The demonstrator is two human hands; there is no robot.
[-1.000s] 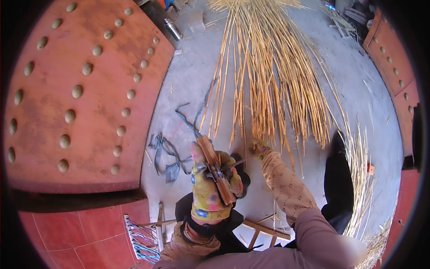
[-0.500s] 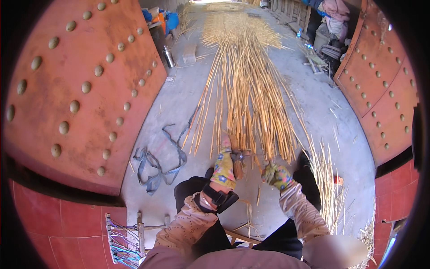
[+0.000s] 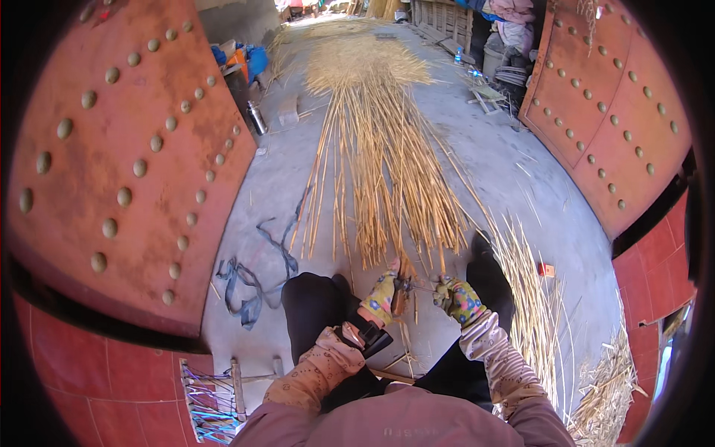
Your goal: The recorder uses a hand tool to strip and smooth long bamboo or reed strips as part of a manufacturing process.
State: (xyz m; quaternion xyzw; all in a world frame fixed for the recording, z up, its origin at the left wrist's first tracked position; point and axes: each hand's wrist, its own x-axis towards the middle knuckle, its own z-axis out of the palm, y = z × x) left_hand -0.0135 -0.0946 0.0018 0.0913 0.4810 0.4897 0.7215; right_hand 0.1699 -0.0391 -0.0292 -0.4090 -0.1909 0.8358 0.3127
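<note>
My left hand (image 3: 381, 295), in a flowered glove with bare fingertips, is closed round a small wooden tool (image 3: 401, 299) with a dark metal part. Some of the tool is hidden by the hand. Just to its right, my right hand (image 3: 459, 299), also gloved, has its fingers closed at the near end of a reed stalk (image 3: 442, 261). Something thin spans the gap between both hands. Directly beyond them a fanned bundle of long reed stalks (image 3: 395, 171) lies on the floor, its cut ends toward me and its feathery tops far off.
Pale stripped stalks (image 3: 525, 290) lie right of my right foot, beside a small orange box (image 3: 547, 270). A blue-grey strap (image 3: 249, 290) lies loose at left. Studded red doors (image 3: 141, 164) flank the passage. A metal flask (image 3: 257, 118) stands farther back.
The view has shifted, moving the scene left. Both hands are drawn back from the reed ends, and the left one has turned and come slightly nearer to the right.
</note>
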